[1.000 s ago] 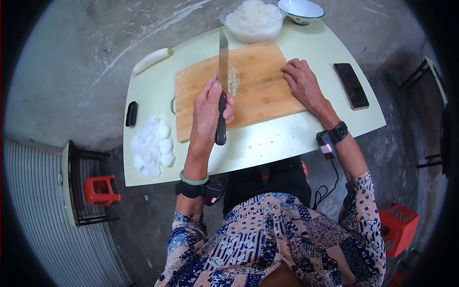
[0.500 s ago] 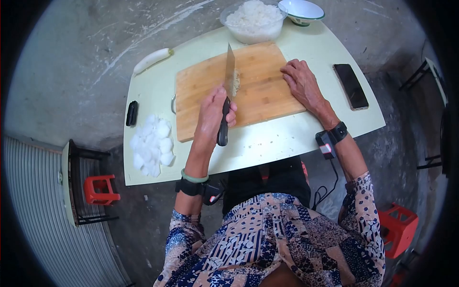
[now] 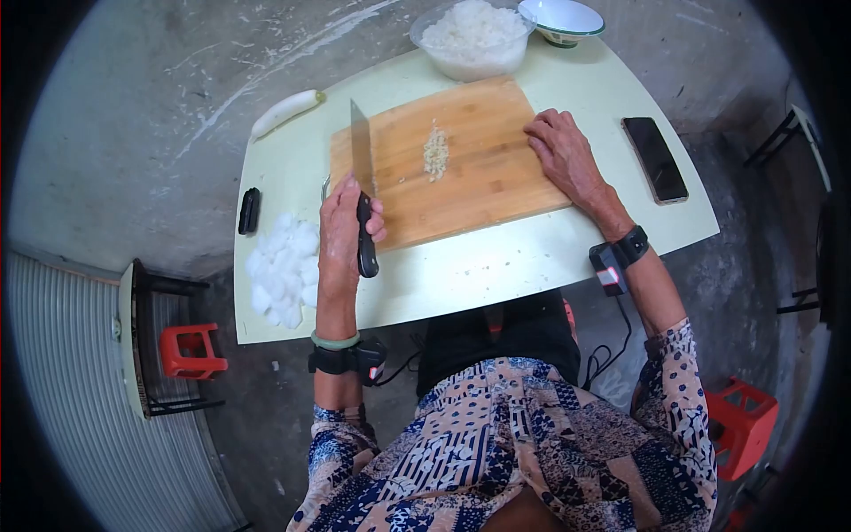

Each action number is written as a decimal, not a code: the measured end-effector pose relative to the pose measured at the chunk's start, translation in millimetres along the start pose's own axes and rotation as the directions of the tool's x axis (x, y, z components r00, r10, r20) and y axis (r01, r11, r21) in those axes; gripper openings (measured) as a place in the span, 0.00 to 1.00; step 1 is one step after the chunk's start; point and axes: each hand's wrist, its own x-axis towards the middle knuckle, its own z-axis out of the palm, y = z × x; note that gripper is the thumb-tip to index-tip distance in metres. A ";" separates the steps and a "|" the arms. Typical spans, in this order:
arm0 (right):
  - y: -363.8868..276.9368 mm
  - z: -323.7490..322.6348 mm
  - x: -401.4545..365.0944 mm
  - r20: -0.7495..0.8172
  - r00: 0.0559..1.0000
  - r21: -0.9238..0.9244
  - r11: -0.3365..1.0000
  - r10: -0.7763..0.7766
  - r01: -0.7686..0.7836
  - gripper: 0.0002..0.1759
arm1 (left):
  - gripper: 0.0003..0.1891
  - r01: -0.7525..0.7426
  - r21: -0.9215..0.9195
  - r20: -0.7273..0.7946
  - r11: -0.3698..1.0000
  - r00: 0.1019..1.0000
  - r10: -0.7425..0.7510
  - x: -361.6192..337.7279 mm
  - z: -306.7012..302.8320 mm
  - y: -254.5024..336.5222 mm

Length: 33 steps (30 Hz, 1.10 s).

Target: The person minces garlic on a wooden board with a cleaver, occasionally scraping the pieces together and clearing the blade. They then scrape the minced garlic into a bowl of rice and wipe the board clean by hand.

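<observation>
My left hand (image 3: 341,222) is closed around the black handle of a kitchen knife (image 3: 361,146), its broad blade pointing away over the left part of the wooden cutting board (image 3: 483,177). Some small bits lie beside the blade. A little heap of pale chopped pieces (image 3: 435,152), possibly garlic, sits near the middle of the board, to the right of the knife. At the board's right edge rests my right hand (image 3: 567,155), fingers slightly bent on the wood, holding nothing.
White slices (image 3: 282,270) are heaped at the table's left, near a black object (image 3: 249,211). A white radish (image 3: 288,113) lies at the back left. Behind the board stand a bowl of white shreds (image 3: 474,40) and another bowl (image 3: 565,19). A phone (image 3: 654,160) lies right.
The knife in my left hand has moved left, away from the chopped heap, which shows fully now. My right hand stays at the board's edge.
</observation>
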 end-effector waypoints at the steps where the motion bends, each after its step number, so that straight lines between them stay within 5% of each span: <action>1: 0.4 -0.4 -0.1 0.000 1.000 0.005 1.000 -0.003 0.003 0.08 | 0.21 0.000 0.033 -0.024 0.999 1.000 0.001 1.6 -4.7 -1.3; 9: -1.1 -1.5 0.9 0.018 1.000 0.005 1.000 0.009 -0.009 0.08 | 0.18 0.033 0.037 0.030 0.999 0.999 -0.034 7.0 4.8 -7.6; 15: -0.5 -0.2 0.5 0.018 1.000 0.002 1.000 0.015 -0.015 0.08 | 0.28 0.110 0.059 0.202 0.992 0.972 -0.120 -7.8 50.5 -19.0; 33: -2.0 -2.7 -0.1 0.010 1.000 0.021 1.000 0.014 -0.014 0.08 | 0.22 0.084 0.031 0.070 0.996 0.994 -0.086 -19.9 29.8 -15.0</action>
